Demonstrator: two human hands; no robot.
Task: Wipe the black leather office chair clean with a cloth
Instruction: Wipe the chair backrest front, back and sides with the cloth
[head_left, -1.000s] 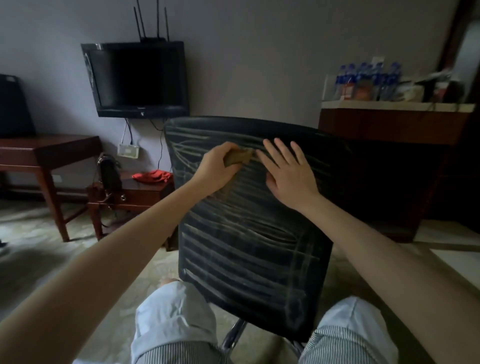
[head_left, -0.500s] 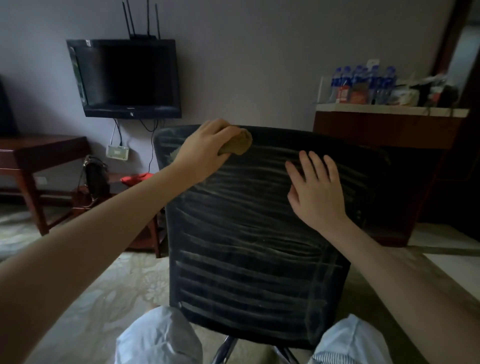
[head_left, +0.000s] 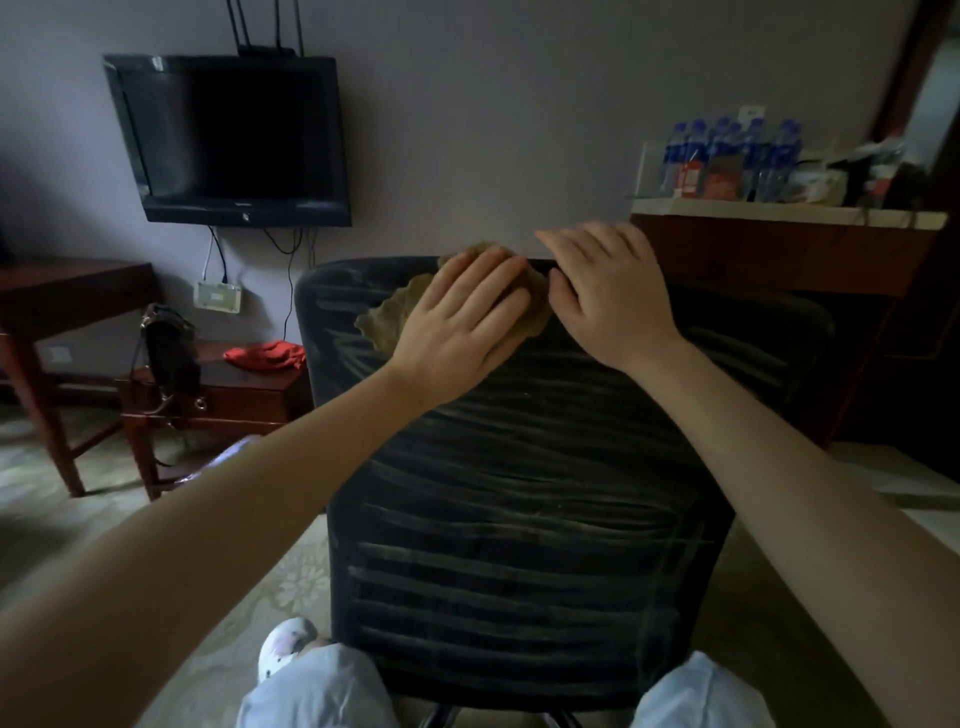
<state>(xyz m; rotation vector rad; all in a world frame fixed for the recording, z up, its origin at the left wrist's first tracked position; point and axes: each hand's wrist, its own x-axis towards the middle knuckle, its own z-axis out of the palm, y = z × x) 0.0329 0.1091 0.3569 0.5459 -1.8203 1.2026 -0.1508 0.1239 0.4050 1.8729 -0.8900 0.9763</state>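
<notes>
The black office chair (head_left: 519, 493) stands right in front of me with its backrest facing me, streaked with pale wipe marks. A tan cloth (head_left: 387, 319) lies spread on the upper part of the backrest near the top edge. My left hand (head_left: 462, 317) presses flat on the cloth with straight fingers. My right hand (head_left: 608, 291) rests just to the right of it, fingers reaching over the top edge of the backrest and touching the cloth's right side.
A wall-mounted TV (head_left: 228, 140) hangs at the upper left. Below it stand a wooden table (head_left: 67, 296) and a low stool (head_left: 218, 395) with a black bag (head_left: 169, 348) and a red cloth (head_left: 265, 356). A counter (head_left: 789, 213) with water bottles (head_left: 732, 156) stands at the right.
My left hand has opened from gripping the bunched cloth to pressing it flat and spread out. My right hand has moved up to the chair's top edge, next to the cloth.
</notes>
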